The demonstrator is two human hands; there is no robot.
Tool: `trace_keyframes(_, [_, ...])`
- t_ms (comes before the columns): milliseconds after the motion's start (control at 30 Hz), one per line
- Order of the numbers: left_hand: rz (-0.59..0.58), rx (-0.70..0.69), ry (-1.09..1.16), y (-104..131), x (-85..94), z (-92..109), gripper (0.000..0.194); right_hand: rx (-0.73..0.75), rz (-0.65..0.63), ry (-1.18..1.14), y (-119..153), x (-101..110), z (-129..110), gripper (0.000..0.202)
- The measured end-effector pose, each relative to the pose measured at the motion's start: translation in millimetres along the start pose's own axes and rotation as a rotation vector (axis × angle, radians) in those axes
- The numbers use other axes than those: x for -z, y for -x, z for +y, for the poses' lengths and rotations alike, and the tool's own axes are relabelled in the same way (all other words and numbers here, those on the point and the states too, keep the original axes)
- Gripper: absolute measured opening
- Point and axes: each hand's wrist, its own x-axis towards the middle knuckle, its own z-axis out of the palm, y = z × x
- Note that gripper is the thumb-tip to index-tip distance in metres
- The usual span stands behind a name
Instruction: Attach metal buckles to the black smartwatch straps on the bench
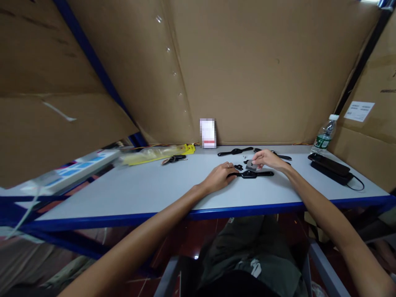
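A long black part with a wide middle lies near the front of the grey table. Its left end is under the fingers of my left hand, which are closed round it. Just behind the black part, my right hand pinches a small grey block with a dark spot on top. The block is held over or against the table; I cannot tell which. Between my hands sits a small black piece. Another small black piece is partly hidden behind the block.
Similar long black parts lie behind my hands. A black phone-like device and a water bottle stand at right. Yellow-edged plastic packaging, a dark tool and a power strip are at left. Cardboard walls enclose the table.
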Motion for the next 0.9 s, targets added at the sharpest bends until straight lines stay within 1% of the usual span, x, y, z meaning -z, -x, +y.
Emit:
trace_keyframes(67, [-0.006, -0.002, -0.003, -0.1, 0.6, 0.5, 0.03, -0.022, -0.039, 0.046, -1.2, -9.4, 1.3, 0.019])
trace_keyframes(167, [0.003, -0.018, -0.019, -1.7, -0.5, 0.5, 0.031, -0.032, -0.054, 0.132, -2.4, -16.8, 3.6, 0.018])
trace_keyframes(333, [0.058, -0.072, -0.063, -2.1, -3.0, -1.2, 0.029, -0.019, -0.096, 0.223, -5.3, -18.1, 7.1, 0.012])
trace_keyframes(400, [0.045, -0.072, -0.079, -2.4, -2.0, -0.8, 0.03, -0.013, -0.106, 0.228, -7.1, -18.6, 9.8, 0.012])
trace_keyframes(567, [-0.031, -0.042, -0.085, -0.6, 2.3, 4.1, 0.033, 0.021, -0.139, 0.262, -8.2, -20.9, 14.8, 0.015])
trace_keyframes(633, [-0.029, -0.024, -0.059, 1.0, 3.5, 4.8, 0.03, 0.025, -0.147, 0.27, -7.4, -20.0, 12.6, 0.019])
trace_keyframes(667, [-0.007, -0.006, -0.036, 0.9, 4.2, 4.1, 0.03, 0.027, -0.131, 0.271, -7.0, -18.5, 10.5, 0.021])
trace_keyframes(700, [0.031, 0.023, -0.007, -0.5, 4.9, 2.3, 0.03, 0.034, -0.09, 0.277, -6.7, -16.1, 8.0, 0.022])
trace_keyframes(733, [0.081, 0.065, 0.027, -3.6, 5.9, -0.5, 0.031, 0.045, -0.02, 0.298, -6.5, -12.9, 5.5, 0.024])
trace_keyframes(800, [0.156, 0.167, 0.086, -15.5, 7.9, -8.8, 0.033, 0.069, 0.186, 0.407, -5.8, -4.1, 1.3, 0.025])
trace_keyframes(833, [0.151, 0.209, 0.1, -24.1, 8.7, -13.6, 0.032, 0.073, 0.29, 0.49, -5.1, 0.7, 0.0, 0.025])
trace_keyframes(867, [0.109, 0.234, 0.1, -33.8, 9.2, -18.4, 0.032, 0.066, 0.376, 0.58, -4.0, 5.3, -0.7, 0.025])
trace_keyframes(900, [0.039, 0.236, 0.093, -43.7, 9.2, -22.9, 0.031, 0.05, 0.436, 0.665, -2.7, 9.3, -1.0, 0.025])
